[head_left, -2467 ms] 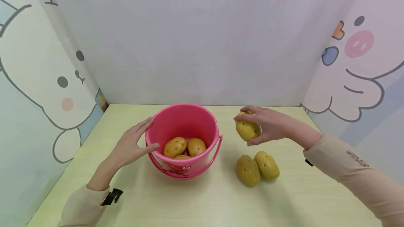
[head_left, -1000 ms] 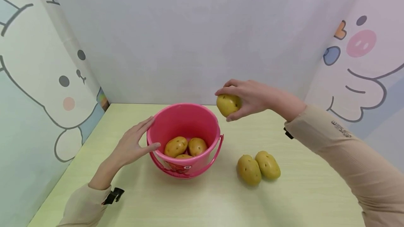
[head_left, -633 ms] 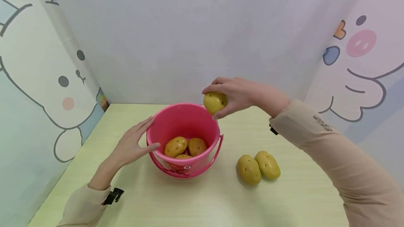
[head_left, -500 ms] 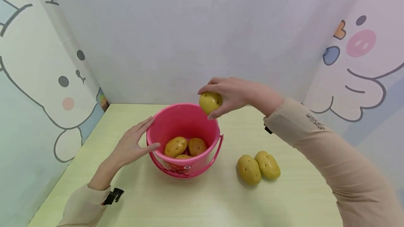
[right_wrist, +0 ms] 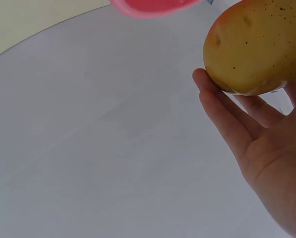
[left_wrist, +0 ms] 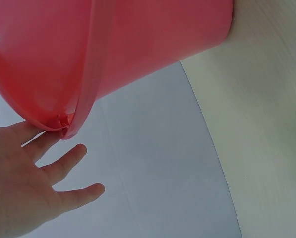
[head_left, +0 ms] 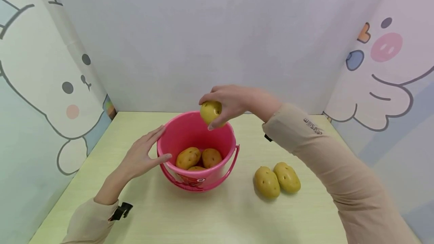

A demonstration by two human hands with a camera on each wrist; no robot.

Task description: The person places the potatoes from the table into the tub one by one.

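My right hand (head_left: 230, 101) grips a yellow potato (head_left: 210, 112) between thumb and fingers, over the back right of the pink bucket's rim. The right wrist view shows the same speckled potato (right_wrist: 257, 47) against the fingers. On the table the pink bucket (head_left: 217, 174) stands upright, its handle hanging down at the front. Inside it lie 3 potatoes (head_left: 188, 157), one partly hidden by the front wall. My left hand (head_left: 140, 157) rests at the bucket's left rim with spread, straight fingers. In the left wrist view, fingertips (left_wrist: 48, 140) touch the rim near the handle joint.
Two more potatoes (head_left: 267, 182) lie side by side on the pale yellow table (head_left: 217, 221), right of the bucket. A plain pale wall (head_left: 217, 40) rises behind the table. Side panels with cartoon animals (head_left: 72, 97) flank it.
My right hand has carried the potato leftward from above the table's right part, up and across to over the bucket's rim. The left hand, bucket and other potatoes have stayed put.
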